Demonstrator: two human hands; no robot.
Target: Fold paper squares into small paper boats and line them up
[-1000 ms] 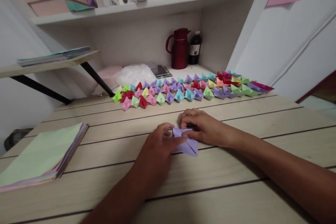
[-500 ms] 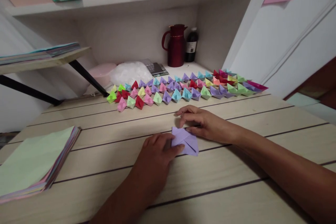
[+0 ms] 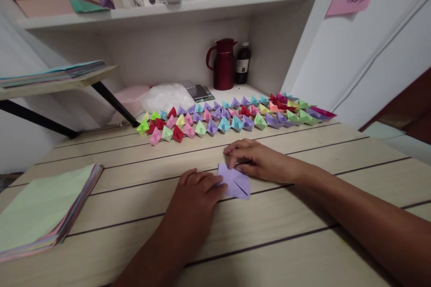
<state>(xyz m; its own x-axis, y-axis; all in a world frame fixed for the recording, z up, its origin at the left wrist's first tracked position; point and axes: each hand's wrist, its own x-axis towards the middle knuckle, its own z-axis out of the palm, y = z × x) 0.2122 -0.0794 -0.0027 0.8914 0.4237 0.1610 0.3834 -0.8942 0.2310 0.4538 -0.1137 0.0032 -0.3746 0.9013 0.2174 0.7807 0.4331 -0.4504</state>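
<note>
A square of folded purple paper (image 3: 238,184) lies on the wooden table, creased, with a dark slit between its flaps on the lower right. At its left edge, my left hand (image 3: 197,195) holds it down with thumb and index finger; the other fingers rest on the table. My right hand (image 3: 259,159) is at the upper right edge, fingers curled, with index fingertip and thumb closed on the paper. Beyond both hands stand rows of small folded paper boats (image 3: 211,127) in purple, blue, green, pink, red and yellow.
A stack of coloured paper sheets (image 3: 47,206) lies on the left. Behind the boats are a white plastic bag (image 3: 168,97), a dark red jug (image 3: 224,65) and a dark bottle (image 3: 242,65). A small raised stand (image 3: 60,83) holds more paper. A shelf (image 3: 168,13) runs above.
My left thumb has drawn back toward the paper's left edge. My right index fingertip has come down onto the paper's top edge. The view has tilted up slightly.
</note>
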